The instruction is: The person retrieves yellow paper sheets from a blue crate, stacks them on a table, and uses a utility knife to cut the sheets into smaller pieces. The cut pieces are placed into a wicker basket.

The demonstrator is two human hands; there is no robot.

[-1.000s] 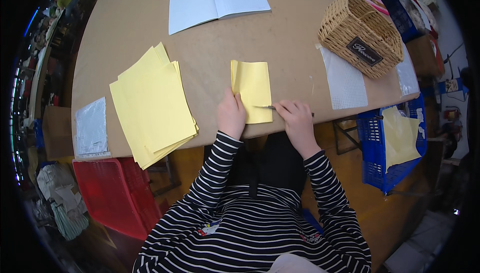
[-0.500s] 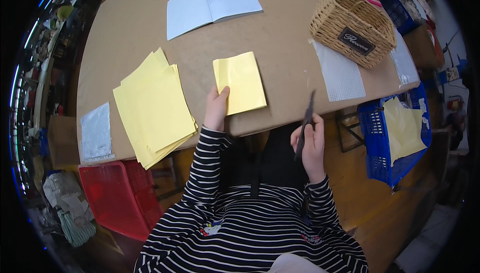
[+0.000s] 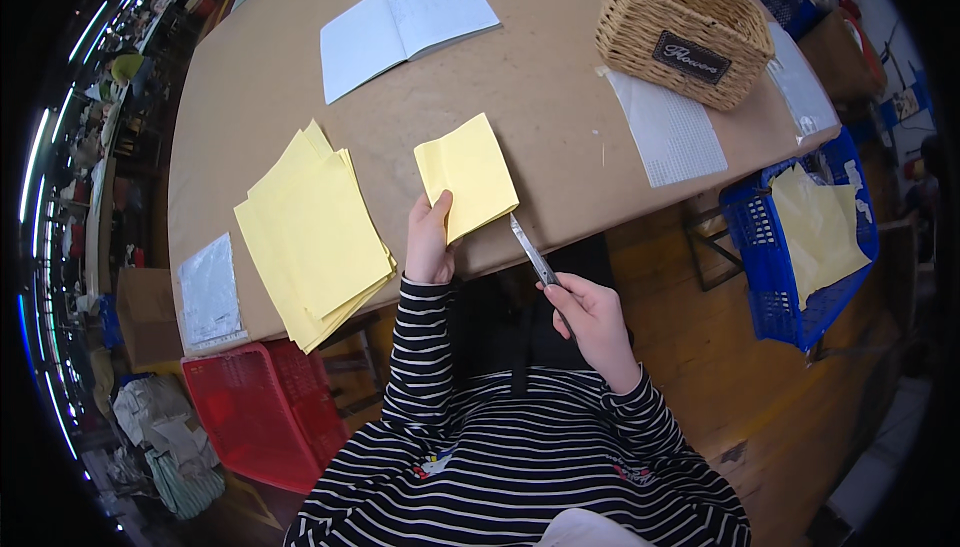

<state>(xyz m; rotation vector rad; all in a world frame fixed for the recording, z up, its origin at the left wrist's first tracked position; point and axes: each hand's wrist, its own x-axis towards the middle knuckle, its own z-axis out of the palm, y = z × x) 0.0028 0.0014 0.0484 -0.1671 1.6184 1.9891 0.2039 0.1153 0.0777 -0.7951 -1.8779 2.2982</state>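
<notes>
A folded sheet of yellow paper (image 3: 474, 175) is pinched in my left hand (image 3: 428, 245), thumb on top, at its near left side. It rests at or just above the table near the front edge. My right hand (image 3: 590, 319) is closed around a slim knife (image 3: 533, 251) with a pointed silver blade and a dark handle. The blade tip is at the paper's near right corner; whether it touches cannot be told. To the left lies a stack of yellow sheets (image 3: 315, 237), its near corner jutting past the table edge.
An open notebook (image 3: 408, 27) lies at the back of the brown-covered table (image 3: 560, 137). At the right stands a wicker basket (image 3: 640, 22) beside white mesh sheets (image 3: 668, 137). Below the table are a red crate (image 3: 255, 412) and a blue crate (image 3: 770, 292) with yellow paper.
My right hand has swung left and turned, bringing the knife from beside the table edge to the paper's near corner. The paper has tilted slightly in my left hand. The view has shifted.
</notes>
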